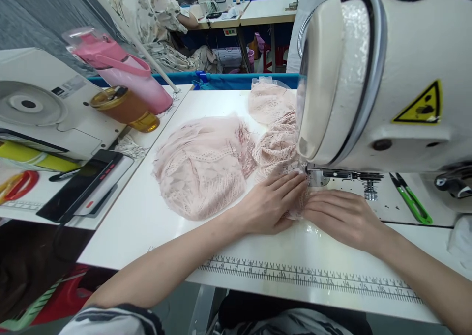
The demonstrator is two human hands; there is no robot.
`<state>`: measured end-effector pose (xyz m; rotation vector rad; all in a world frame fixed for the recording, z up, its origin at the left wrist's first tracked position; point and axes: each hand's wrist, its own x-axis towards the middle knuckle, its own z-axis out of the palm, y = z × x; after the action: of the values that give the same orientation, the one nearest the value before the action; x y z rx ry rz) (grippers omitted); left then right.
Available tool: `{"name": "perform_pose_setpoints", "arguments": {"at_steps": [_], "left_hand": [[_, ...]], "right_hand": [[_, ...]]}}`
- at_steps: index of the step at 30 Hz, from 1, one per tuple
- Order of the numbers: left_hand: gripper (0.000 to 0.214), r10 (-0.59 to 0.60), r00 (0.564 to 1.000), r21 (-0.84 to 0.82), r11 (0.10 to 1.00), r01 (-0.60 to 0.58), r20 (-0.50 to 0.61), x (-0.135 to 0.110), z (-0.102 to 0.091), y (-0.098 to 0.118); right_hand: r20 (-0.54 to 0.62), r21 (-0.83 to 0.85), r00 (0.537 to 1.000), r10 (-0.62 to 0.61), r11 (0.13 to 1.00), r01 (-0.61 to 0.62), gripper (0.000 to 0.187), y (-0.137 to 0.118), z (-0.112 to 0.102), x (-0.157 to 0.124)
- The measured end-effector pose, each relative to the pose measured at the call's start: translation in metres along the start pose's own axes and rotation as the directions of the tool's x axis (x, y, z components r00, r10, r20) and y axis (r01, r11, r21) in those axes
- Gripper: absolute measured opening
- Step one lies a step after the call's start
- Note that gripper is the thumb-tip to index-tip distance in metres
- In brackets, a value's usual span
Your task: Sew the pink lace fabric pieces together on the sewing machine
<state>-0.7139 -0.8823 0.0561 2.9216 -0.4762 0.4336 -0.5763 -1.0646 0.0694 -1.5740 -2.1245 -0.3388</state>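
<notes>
Pale pink lace fabric (pixel 278 151) runs bunched up to the needle area of a white sewing machine (pixel 341 79). My left hand (pixel 271 200) lies flat on the lace just left of the presser foot (pixel 312 177), fingers stretched forward. Close beside it, in front of the foot, my right hand (pixel 341 217) has its fingers together, pinching the near edge of the lace. The fingertips partly hide that edge. To the left of my left hand rests a rounded heap of the same pink lace (pixel 201 170) with loose threads.
Green thread snips (pixel 411 200) lie right of the needle area. A printed ruler (pixel 313 278) follows the table's front edge. At left stand a pink bottle (pixel 121 72), an amber cup (pixel 125 109) and a black device (pixel 81 185). Another person (pixel 147 25) sits beyond the table.
</notes>
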Motion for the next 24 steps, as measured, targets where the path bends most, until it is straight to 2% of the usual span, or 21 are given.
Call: {"name": "perform_pose_setpoints", "arguments": {"at_steps": [6, 11, 24], "left_hand": [[0.064, -0.03, 0.996, 0.029, 0.999, 0.028, 0.085, -0.0008, -0.0001, -0.0029], [0.061, -0.022, 0.997, 0.05, 0.999, 0.018, 0.076, -0.0004, -0.0023, -0.0057], [0.054, -0.057, 0.997, 0.08, 0.995, 0.053, 0.052, 0.0035, -0.0023, -0.0018]], "right_hand": [[0.031, -0.074, 0.999, -0.02, 0.997, 0.022, 0.015, -0.0015, -0.0016, 0.0041], [0.015, -0.111, 0.998, -0.056, 0.992, 0.057, 0.011, -0.0023, 0.0007, 0.0057], [-0.004, -0.098, 0.999, -0.051, 0.994, 0.05, 0.014, -0.0014, 0.0014, 0.0066]]}}
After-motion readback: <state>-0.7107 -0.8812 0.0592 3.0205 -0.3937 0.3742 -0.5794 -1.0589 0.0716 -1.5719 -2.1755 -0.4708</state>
